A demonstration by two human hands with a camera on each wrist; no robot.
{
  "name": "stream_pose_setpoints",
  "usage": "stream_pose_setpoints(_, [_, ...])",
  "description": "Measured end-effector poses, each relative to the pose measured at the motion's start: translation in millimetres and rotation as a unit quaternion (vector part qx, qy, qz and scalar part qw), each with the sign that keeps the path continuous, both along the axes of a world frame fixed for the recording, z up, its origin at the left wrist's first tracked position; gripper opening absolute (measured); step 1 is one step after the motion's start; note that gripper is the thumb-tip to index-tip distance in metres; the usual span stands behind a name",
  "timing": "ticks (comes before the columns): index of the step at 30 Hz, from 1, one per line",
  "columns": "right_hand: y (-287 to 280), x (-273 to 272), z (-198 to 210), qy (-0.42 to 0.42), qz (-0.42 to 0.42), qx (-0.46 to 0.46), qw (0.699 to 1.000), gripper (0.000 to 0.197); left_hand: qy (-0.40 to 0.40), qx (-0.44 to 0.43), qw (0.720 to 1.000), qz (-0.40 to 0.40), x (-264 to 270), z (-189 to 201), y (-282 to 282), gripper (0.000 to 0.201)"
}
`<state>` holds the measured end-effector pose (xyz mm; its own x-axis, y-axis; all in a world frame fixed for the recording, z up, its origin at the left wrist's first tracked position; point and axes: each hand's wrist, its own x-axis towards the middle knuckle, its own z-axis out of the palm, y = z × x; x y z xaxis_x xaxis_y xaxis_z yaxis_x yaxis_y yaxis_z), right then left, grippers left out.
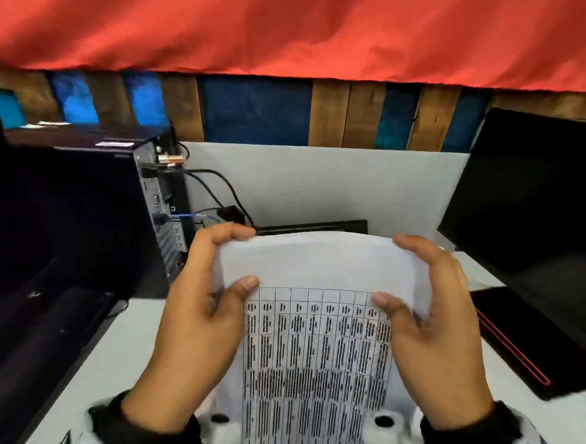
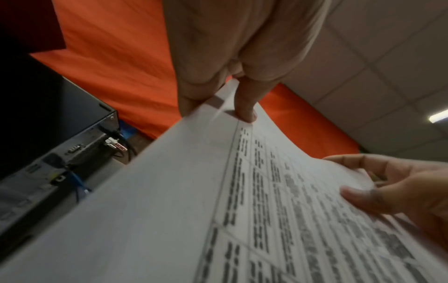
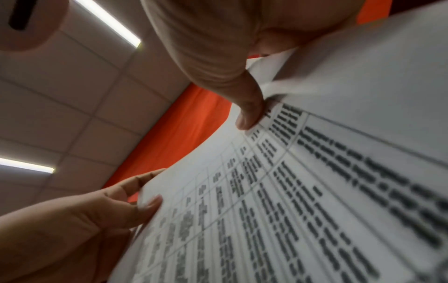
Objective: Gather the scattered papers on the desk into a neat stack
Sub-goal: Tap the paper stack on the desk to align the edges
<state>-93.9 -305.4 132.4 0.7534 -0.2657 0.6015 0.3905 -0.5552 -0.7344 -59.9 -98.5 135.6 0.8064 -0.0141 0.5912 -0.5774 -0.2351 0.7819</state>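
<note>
A sheaf of white papers (image 1: 315, 343) printed with a dense table stands upright above the white desk (image 1: 130, 335), bowed toward me at the top. My left hand (image 1: 239, 258) grips its left edge, thumb on the printed face and fingers curled behind. My right hand (image 1: 396, 269) grips the right edge the same way. In the left wrist view the thumb of my left hand (image 2: 218, 107) presses the papers (image 2: 181, 191), with my right hand (image 2: 400, 191) across the sheet. In the right wrist view my right hand (image 3: 252, 107) pinches the papers (image 3: 315, 191), whose edges fan slightly there.
A black computer tower (image 1: 79, 215) with cables (image 1: 218, 189) at its back stands at the left. A dark monitor (image 1: 543, 202) and a black flat device with a red edge (image 1: 517, 338) sit at the right. A white partition (image 1: 321, 182) closes the back, under a red cloth (image 1: 296, 26).
</note>
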Motion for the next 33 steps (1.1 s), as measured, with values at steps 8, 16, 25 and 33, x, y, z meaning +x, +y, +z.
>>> stream_pose_setpoints(8, [13.1,35.8,47.7,-0.063,-0.029,0.015,0.997,0.061,0.002,-0.067,0.995,0.074,35.9,42.6,-4.1,0.06])
stream_pose_setpoints(16, [-1.9,53.6,22.6,0.076,-0.029,-0.014,0.997,0.043,0.132,-0.011,0.991,0.003,44.7,15.5,6.2,0.079])
stream_pose_setpoints(25, [2.6,74.1,23.0,0.119,-0.011,-0.029,0.992,0.051,0.076,0.114,0.989,0.049,75.0,18.2,-1.5,0.059])
stream_pose_setpoints(33, [-11.8,89.5,-5.5,0.218,0.045,0.269,0.937,0.067,0.322,-0.046,0.944,-0.047,91.1,-14.1,5.3,0.063])
